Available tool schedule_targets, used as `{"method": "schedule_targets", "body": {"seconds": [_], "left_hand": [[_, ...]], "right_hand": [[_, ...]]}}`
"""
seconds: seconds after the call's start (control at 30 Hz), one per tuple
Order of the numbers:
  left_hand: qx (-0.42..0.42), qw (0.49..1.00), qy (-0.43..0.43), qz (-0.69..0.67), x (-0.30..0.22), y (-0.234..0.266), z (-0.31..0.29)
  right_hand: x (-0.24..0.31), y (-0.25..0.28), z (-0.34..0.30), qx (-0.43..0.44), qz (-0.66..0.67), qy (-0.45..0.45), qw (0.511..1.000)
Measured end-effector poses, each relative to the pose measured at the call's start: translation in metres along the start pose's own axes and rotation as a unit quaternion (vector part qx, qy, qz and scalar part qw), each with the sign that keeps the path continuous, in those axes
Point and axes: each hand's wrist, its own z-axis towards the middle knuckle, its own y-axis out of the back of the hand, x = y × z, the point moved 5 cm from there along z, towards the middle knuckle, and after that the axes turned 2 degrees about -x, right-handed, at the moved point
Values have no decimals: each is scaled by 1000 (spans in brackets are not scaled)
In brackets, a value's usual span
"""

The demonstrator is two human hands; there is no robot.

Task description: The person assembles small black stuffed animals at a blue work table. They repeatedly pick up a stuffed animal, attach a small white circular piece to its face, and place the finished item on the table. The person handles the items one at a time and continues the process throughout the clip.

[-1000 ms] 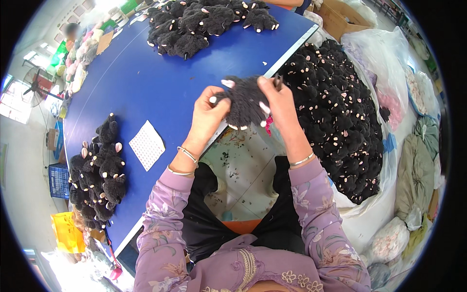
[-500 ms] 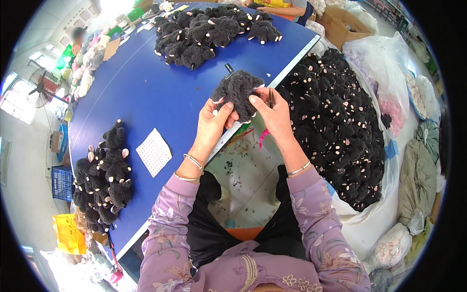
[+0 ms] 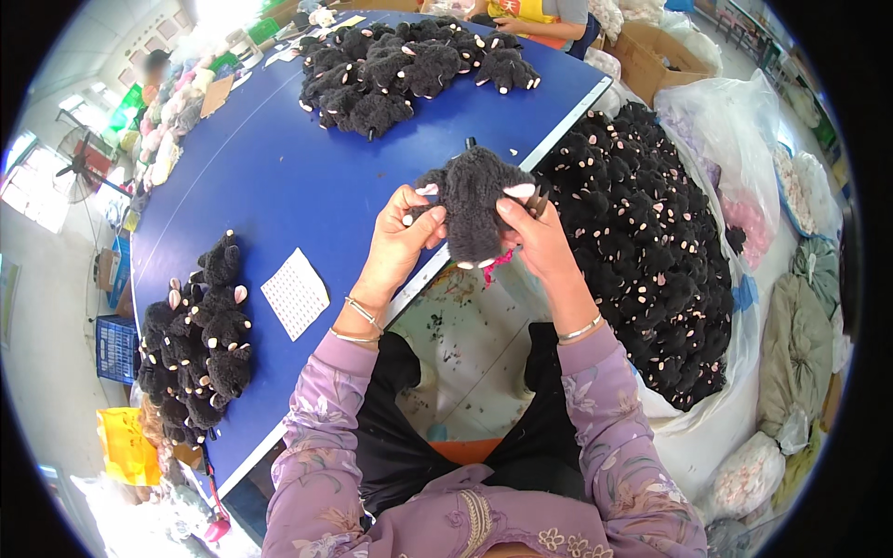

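A black plush toy (image 3: 473, 200) with pale pink ears and light paw tips is stretched between my two hands, over the table edge. My left hand (image 3: 400, 242) pinches its left side with thumb and fingers. On the other side my right hand (image 3: 539, 237) grips the toy near an ear. A dark, pointed metal tool, perhaps thread snips (image 3: 539, 198), juts up from the same right hand. A bright pink cord (image 3: 499, 266) hangs below that hand. From the toy's top sticks out a small black tab (image 3: 471, 143).
Similar black toys lie in a far pile (image 3: 381, 74) and a left pile (image 3: 209, 335) on the blue table (image 3: 223, 167). A printed paper sheet (image 3: 295, 293) lies flat. At right stands a large white sack (image 3: 744, 372) full of black toys. Another person (image 3: 544, 23) sits beyond.
The plush toy has been turned more upright and spread wider, and has shifted slightly right with both hands. The pink cord now hangs against its lower side.
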Motion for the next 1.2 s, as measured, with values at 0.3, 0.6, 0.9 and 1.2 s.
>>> {"method": "schedule_targets", "body": {"seconds": [0.3,0.6,0.9,1.2], "left_hand": [[-46,998,18,37,-4,-11,1],[-109,958,-108,242,-11,-14,-7],[-42,892,-210,398,-21,-30,-9],[-94,858,-249,439,-23,-23,-7]], "right_hand": [[4,-9,-6,51,-289,65,954],[32,6,-3,-185,-360,252,879],[37,-43,-19,-90,-376,292,875],[30,-25,-11,54,-53,36,996]]}}
